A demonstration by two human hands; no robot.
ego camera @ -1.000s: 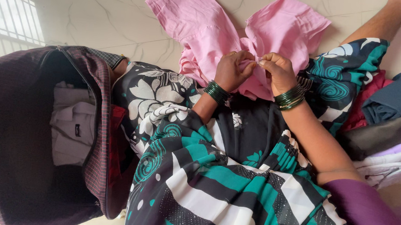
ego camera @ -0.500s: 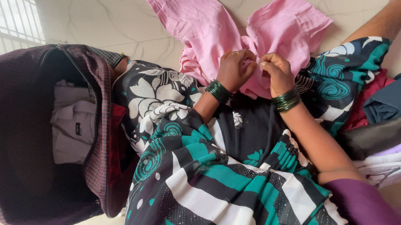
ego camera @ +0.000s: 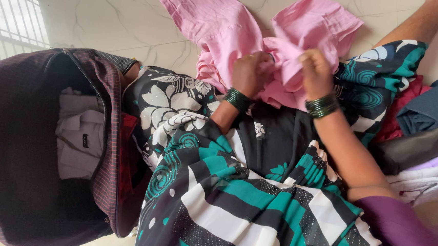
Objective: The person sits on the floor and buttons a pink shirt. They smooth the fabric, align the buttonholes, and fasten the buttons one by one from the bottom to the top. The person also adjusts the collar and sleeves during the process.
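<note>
our left hand [ego camera: 247,73] and right hand [ego camera: 316,73] are both closed on bunched folds of the pink garment [ego camera: 246,32], which spreads from our lap onto the marble floor [ego camera: 108,12]. an open maroon bag [ego camera: 17,140] holding a folded white shirt [ego camera: 80,134] lies to our left, and stacked clothes [ego camera: 424,132] to our right.

Both hands grip a pink garment [ego camera: 220,25] spread on the pale marble floor [ego camera: 108,12]: the left hand [ego camera: 250,74] bunches its middle, the right hand [ego camera: 316,73] pinches a fold beside it. An open maroon suitcase [ego camera: 17,140] holds folded white clothes [ego camera: 79,134].
</note>
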